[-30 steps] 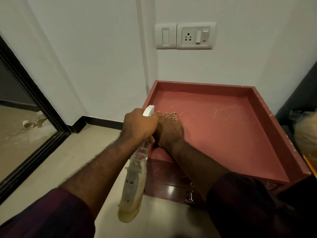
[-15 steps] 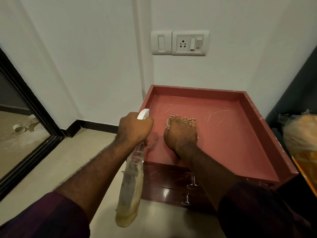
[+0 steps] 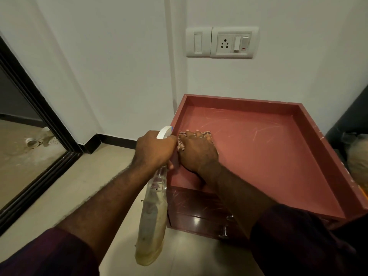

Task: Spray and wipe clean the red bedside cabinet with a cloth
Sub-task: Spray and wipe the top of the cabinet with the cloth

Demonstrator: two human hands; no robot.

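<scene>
Your right hand (image 3: 197, 154) lies flat on the cloth (image 3: 181, 144) inside the red cabinet (image 3: 258, 152), by its left rim, mid-frame. Press evenly and sweep rightward in overlapping strokes. Your left hand (image 3: 155, 150) grips the spray bottle (image 3: 152, 216), hanging lower centre.

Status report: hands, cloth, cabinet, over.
Left hand grips spray bottle. Right hand presses cloth on cabinet top, near left side. Raised rim close beside cloth.
</scene>
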